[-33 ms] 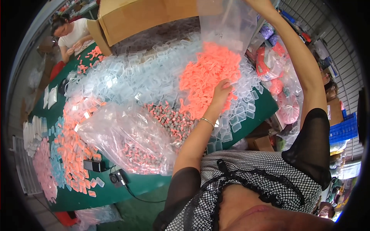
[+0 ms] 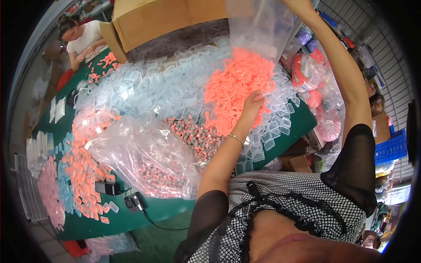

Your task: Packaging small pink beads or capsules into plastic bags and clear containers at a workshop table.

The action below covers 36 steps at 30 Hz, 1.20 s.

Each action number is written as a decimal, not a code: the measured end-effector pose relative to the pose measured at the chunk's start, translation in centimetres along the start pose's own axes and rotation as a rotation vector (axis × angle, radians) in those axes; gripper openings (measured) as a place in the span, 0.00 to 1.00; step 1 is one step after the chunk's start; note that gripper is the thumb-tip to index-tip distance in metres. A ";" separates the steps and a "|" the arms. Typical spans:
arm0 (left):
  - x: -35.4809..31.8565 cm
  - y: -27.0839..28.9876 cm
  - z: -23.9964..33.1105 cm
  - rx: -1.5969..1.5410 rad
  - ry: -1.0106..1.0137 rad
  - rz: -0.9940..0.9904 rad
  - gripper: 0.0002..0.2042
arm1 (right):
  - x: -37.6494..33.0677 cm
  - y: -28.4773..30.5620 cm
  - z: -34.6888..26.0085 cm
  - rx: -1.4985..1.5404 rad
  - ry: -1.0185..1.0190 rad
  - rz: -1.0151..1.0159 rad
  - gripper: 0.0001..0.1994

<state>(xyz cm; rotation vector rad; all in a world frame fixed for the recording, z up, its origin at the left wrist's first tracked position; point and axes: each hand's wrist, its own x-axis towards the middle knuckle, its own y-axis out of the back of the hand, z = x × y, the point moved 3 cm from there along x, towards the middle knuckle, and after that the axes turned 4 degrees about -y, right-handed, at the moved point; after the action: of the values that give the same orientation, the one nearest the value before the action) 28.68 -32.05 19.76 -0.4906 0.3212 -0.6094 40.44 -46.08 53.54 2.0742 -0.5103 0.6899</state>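
Note:
My left hand [image 2: 253, 107] rests on a heap of small coral-orange plastic pieces [image 2: 239, 79], its fingers curled together. Whether a piece is pinched in them cannot be made out. Up at the top edge, my right hand [image 2: 300, 5] holds up a clear plastic bag [image 2: 259, 33]; its fingertips are cut off by the frame. The bag hangs upright, its lower end at the far side of the coral heap. Clear plastic boxes [image 2: 149, 87] lie spread beneath and around the heap.
A second clear bag [image 2: 131, 149] covers grey-and-coral pieces [image 2: 197, 140]. Small orange-filled cases [image 2: 85, 184] lie left, near a black device [image 2: 137, 202] with a cable. A large cardboard box [image 2: 171, 19] stands at the back. A person [image 2: 83, 41] sits far left. Filled bags [image 2: 326, 118] crowd the right.
The raised clear bag and my right hand have shifted very slightly to the right. My left hand stays in place on the coral heap.

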 end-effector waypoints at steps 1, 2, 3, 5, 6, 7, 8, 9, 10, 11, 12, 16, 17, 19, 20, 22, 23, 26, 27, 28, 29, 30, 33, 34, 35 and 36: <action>0.0 -0.1 -0.2 -0.038 -0.019 -0.015 0.20 | 0.0 0.5 0.2 0.110 0.006 0.060 0.04; 0.1 -0.2 -0.3 -0.076 -0.039 -0.030 0.19 | 0.0 0.6 0.5 0.110 0.005 0.060 0.04; 0.2 -0.2 -0.4 -0.075 -0.038 -0.029 0.19 | 0.1 0.3 0.5 -0.054 0.045 -0.005 0.04; 0.6 -0.5 0.0 -0.055 -0.067 -0.025 0.18 | -0.2 0.3 -0.6 -0.130 0.035 -0.025 0.04; 0.9 -0.5 0.2 -0.055 -0.069 -0.025 0.18 | 0.3 0.5 -0.3 -0.130 0.037 -0.025 0.04; 1.2 -0.5 0.5 -0.093 -0.080 -0.029 0.17 | 1.0 0.8 0.0 -0.091 0.081 0.016 0.04; 1.3 -0.3 0.7 -0.131 -0.088 -0.028 0.16 | 1.1 0.8 -0.6 -0.048 0.122 0.053 0.03; 1.5 -0.1 1.1 -0.131 -0.089 -0.023 0.16 | 1.1 1.1 -0.9 0.041 0.065 0.081 0.04; 1.7 0.0 1.5 -0.187 -0.083 -0.007 0.16 | 1.1 1.0 -0.9 0.043 0.067 0.080 0.04; 1.8 0.3 2.0 -0.242 -0.079 0.009 0.15 | 1.2 0.6 -1.0 0.018 0.075 0.003 0.04; 2.1 0.7 2.3 -0.241 -0.083 0.013 0.15 | 1.3 0.1 -1.1 -0.006 0.086 -0.074 0.04; 2.8 3.0 4.8 -0.310 -0.131 0.092 0.21 | 0.9 -0.5 -2.4 0.006 0.061 -0.003 0.04; 3.2 3.2 5.7 -0.384 -0.146 0.117 0.24 | 0.5 0.1 -3.0 0.015 0.099 -0.006 0.04; 4.1 4.1 7.6 -0.435 -0.216 0.145 0.28 | -0.7 0.7 -4.7 0.083 0.159 -0.039 0.04; 4.3 4.8 8.8 -0.488 -0.262 0.136 0.31 | -1.1 0.6 -5.4 0.102 0.196 -0.068 0.04; 4.4 6.7 11.6 -0.596 -0.279 0.170 0.35 | -2.2 -0.4 -7.2 0.105 0.211 -0.181 0.06; 4.0 7.1 12.7 -0.708 -0.267 0.172 0.39 | -3.4 -1.1 -8.7 0.074 0.203 -0.281 0.09; 1.8 7.9 16.9 -0.796 -0.297 0.074 0.45 | -7.3 -5.0 -14.9 0.196 0.349 -0.461 0.06; 0.9 9.3 17.9 -0.790 -0.311 0.088 0.45 | -8.1 -6.9 -16.2 0.215 0.457 -0.509 0.05; 0.1 10.2 19.4 -0.789 -0.344 -0.127 0.47 | -9.1 -8.9 -16.9 0.232 0.565 -0.555 0.05; -1.0 11.2 20.6 -0.780 -0.373 -0.341 0.49 | -10.2 -10.9 -17.9 0.246 0.648 -0.610 0.05; -1.7 12.3 21.5 -0.778 -0.379 -0.342 0.49 | -11.0 -12.5 -18.5 0.244 0.727 -0.658 0.05; -5.1 16.4 24.5 -0.812 -0.482 -0.453 0.41 | -13.0 -17.6 -19.1 0.305 0.807 -0.772 0.05; -6.6 18.2 24.9 -0.516 -0.534 -0.331 0.34 | -13.8 -19.0 -19.8 0.355 0.804 -0.863 0.04; -7.6 19.3 25.3 -0.222 -0.571 -0.211 0.28 | -14.4 -20.3 -20.1 0.396 0.797 -0.952 0.04; -8.2 19.9 25.7 -0.217 -0.579 -0.204 0.28 | -14.8 -21.6 -20.2 0.401 0.807 -0.953 0.04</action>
<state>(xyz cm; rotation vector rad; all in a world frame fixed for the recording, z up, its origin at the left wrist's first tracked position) 42.44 -4.07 32.03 -0.8889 -0.2185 -0.6040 36.03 -16.03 40.43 1.8509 1.0710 0.9616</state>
